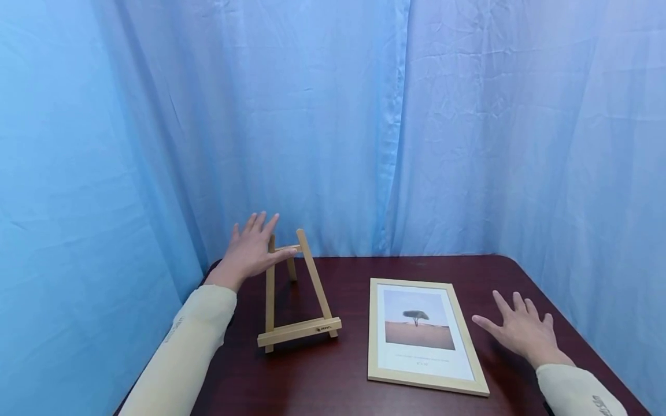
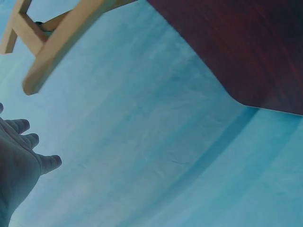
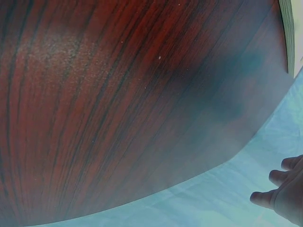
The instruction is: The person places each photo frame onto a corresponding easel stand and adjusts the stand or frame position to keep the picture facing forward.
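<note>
Pale wooden, the tabletop easel [image 1: 299, 331] looked light and stiff, best lifted by an upright [image 1: 316, 280]. It stood on the table [image 1: 343, 375], left of a framed tree print [image 1: 424, 338]; left hand [image 1: 253, 249] and right hand [image 1: 525, 332], fingers spread, gripped nothing.

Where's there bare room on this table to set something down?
Bare tabletop lies in front of the easel, left of the framed picture; another strip runs behind the picture toward the curtain. A gap separates easel and picture. Crowded: the easel's top, by the left fingers, and right of the picture, by the right fingers.
</note>
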`<state>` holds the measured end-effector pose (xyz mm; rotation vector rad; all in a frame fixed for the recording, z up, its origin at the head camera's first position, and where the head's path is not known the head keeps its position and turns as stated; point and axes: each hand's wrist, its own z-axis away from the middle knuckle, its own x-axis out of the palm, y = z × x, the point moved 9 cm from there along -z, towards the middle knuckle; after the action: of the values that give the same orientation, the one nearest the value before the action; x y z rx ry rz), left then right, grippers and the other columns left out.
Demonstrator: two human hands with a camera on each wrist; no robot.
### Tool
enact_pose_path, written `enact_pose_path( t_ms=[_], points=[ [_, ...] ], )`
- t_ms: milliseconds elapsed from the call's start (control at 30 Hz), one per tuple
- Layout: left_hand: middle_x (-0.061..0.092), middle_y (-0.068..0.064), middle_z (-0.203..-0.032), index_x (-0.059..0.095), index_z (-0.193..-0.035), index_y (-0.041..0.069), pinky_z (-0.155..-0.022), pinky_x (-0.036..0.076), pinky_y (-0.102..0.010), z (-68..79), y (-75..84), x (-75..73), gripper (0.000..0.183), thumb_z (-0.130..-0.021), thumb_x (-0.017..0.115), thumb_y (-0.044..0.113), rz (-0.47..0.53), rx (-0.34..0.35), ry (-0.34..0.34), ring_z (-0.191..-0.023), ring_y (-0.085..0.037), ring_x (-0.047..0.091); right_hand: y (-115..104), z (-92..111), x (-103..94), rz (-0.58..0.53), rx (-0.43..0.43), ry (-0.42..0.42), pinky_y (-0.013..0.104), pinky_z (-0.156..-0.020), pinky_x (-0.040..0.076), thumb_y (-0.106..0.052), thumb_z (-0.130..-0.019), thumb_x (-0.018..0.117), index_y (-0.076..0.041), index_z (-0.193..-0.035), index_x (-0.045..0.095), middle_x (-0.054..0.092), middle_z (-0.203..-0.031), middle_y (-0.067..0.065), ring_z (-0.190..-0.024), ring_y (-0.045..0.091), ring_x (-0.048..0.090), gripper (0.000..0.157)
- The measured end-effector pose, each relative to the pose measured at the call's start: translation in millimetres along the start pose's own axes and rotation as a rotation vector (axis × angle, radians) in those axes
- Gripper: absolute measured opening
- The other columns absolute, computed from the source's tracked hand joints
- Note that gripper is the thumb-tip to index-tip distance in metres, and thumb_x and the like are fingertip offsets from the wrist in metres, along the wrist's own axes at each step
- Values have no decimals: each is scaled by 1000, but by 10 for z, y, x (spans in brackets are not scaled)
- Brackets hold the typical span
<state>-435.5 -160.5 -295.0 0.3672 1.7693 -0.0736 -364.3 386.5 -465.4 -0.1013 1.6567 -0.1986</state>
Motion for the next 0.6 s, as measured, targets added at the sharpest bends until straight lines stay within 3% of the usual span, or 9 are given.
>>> enact_pose_path(
  t_ms=[267, 600],
  points=[
    [7, -14, -165, 12, -161, 21, -115, 0, -65, -121, 281, -43, 101, -86, 44, 80, -23, 46, -10, -151, -35, 0, -21, 16, -3, 1, 1, 1, 83, -97, 7, -82, -87, 38, 3, -151, 26, 16, -144, 49, -131, 67, 13, 107],
    [11, -13, -165, 12, -161, 23, -116, 2, -63, -226, 691, 18, 99, -87, 43, 80, -54, 104, -10, -151, -32, 2, -16, 28, 23, 7, 6, -7, 83, -98, 9, -81, -87, 39, 4, -151, 28, 17, -144, 49, -130, 68, 14, 107]
  ],
)
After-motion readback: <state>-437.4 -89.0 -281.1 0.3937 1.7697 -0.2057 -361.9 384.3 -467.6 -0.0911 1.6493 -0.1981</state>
